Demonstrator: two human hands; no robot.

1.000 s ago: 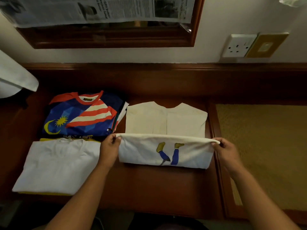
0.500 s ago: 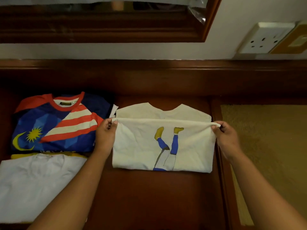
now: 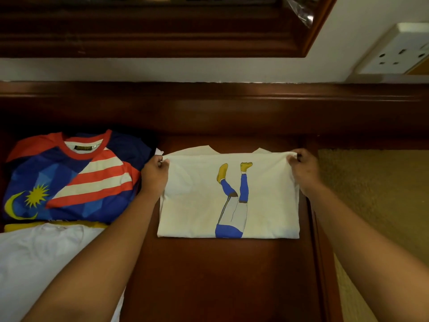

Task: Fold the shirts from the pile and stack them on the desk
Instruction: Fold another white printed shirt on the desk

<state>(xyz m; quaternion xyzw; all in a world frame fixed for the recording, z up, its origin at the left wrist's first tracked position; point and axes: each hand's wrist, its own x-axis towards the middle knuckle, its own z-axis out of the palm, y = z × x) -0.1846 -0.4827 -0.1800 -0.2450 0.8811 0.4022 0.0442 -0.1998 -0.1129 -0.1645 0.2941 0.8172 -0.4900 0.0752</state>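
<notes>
A cream shirt (image 3: 197, 205) printed with blue legs and yellow shoes lies folded on the dark wooden desk (image 3: 220, 275). Its lower half is doubled up over the upper half, and only a thin strip of the collar shows beyond the folded edge. My left hand (image 3: 154, 175) pinches the far left corner of that edge. My right hand (image 3: 301, 170) pinches the far right corner. Left of it lies a folded blue, red and white flag-pattern shirt (image 3: 69, 177). In front of that sits a folded white shirt (image 3: 46, 263) on top of something yellow.
A raised wooden back ledge (image 3: 209, 101) runs behind the desk, with a framed mirror (image 3: 162, 26) above it. A wall socket (image 3: 399, 54) is at the upper right. Tan carpet-like surface (image 3: 376, 194) lies to the right of the desk edge.
Both hands have carried the shirt's lower edge away from me, up over the upper half, until it nearly reaches the collar. The printed legs now show in full.
</notes>
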